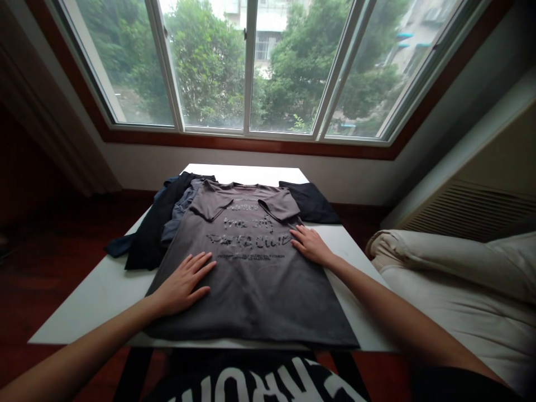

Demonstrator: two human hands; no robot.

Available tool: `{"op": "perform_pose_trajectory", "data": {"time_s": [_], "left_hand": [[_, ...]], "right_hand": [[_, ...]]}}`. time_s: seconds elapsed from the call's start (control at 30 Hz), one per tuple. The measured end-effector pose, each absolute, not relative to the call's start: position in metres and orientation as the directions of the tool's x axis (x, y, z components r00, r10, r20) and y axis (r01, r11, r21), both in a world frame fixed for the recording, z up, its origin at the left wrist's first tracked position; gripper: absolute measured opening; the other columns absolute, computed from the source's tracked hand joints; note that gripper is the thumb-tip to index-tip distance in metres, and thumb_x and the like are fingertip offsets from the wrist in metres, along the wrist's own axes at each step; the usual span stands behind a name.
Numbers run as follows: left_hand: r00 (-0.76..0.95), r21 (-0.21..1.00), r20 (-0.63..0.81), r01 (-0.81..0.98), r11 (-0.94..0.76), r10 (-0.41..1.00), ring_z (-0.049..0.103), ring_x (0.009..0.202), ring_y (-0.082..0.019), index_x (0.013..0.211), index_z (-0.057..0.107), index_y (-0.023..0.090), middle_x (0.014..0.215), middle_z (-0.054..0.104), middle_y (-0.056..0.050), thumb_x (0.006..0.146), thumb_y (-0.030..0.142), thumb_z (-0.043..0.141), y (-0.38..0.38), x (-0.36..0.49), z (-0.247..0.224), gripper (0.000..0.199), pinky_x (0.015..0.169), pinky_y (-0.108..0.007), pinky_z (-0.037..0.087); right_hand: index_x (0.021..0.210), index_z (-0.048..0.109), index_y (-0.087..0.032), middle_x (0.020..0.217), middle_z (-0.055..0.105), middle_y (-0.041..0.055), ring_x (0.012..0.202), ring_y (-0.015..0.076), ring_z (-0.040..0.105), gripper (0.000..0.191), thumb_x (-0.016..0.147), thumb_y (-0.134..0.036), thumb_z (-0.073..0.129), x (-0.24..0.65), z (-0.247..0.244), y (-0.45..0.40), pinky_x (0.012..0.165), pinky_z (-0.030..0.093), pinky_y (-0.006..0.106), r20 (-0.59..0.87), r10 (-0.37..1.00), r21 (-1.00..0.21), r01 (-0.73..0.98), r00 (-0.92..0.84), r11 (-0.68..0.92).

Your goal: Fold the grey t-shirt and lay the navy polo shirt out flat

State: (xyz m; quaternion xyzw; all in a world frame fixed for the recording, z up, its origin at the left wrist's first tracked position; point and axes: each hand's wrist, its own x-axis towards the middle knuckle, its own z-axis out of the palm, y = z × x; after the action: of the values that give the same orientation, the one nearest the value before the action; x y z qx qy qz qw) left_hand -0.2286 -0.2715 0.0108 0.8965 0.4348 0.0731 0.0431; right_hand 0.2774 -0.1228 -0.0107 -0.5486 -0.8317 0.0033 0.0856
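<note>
A dark grey T-shirt (pixel 259 296) with printed lettering is spread on a white table (pixel 79 301), its collar toward the window and both sleeves turned in over the chest. My left hand (pixel 184 283) rests on its left side below the lettering, fingers spread. On the shirt's right edge, beside the lettering, lies my right hand (pixel 312 244), flat with the fingers stretched out. Neither hand grips the cloth.
Dark crumpled clothes (pixel 153 229) are piled along the table's left edge. A folded black garment (pixel 312 202) sits at the back right. To the right stands a cream padded sofa (pixel 452 279), and beyond the table is a wide window (pixel 247 72).
</note>
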Motion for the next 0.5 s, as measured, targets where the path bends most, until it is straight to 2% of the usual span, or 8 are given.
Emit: {"op": "perform_pose_trajectory", "data": {"time_s": [0.2,0.4,0.5], "left_hand": [[0.71,0.201,0.034,0.685,-0.7,0.704,0.026,0.16,-0.034,0.17,0.025,0.035,0.176,0.023,-0.006,0.105,0.052,0.057,-0.318,-0.225,0.034,0.074,0.131,-0.059,0.021],[0.751,0.21,-0.02,0.648,-0.732,0.66,0.027,0.16,-0.035,0.171,0.021,0.036,0.176,0.025,-0.007,0.098,0.055,0.066,-0.344,-0.237,0.048,0.087,0.13,-0.061,0.021],[0.745,0.214,-0.011,0.653,-0.726,0.667,0.036,0.156,-0.035,0.168,0.029,0.036,0.173,0.033,-0.007,0.094,0.049,0.072,-0.358,-0.247,0.049,0.087,0.129,-0.059,0.026]], "right_hand": [[0.151,0.06,-0.025,0.162,0.05,0.0103,0.15,0.0304,0.046,0.05,0.105,-0.043,0.051,0.247,-0.006,-0.103,0.125,0.036,0.05,0.178,0.837,-0.173,0.82,-0.518,0.545],[0.157,0.054,-0.024,0.165,0.046,0.0117,0.157,0.0341,0.034,0.059,0.106,-0.053,0.049,0.248,-0.017,-0.103,0.127,0.033,0.051,0.178,0.89,-0.14,0.884,-0.421,0.446],[0.158,0.052,-0.023,0.167,0.043,0.012,0.157,0.0347,0.032,0.06,0.107,-0.054,0.047,0.253,-0.018,-0.104,0.127,0.032,0.053,0.165,0.883,-0.135,0.877,-0.44,0.462]]}}
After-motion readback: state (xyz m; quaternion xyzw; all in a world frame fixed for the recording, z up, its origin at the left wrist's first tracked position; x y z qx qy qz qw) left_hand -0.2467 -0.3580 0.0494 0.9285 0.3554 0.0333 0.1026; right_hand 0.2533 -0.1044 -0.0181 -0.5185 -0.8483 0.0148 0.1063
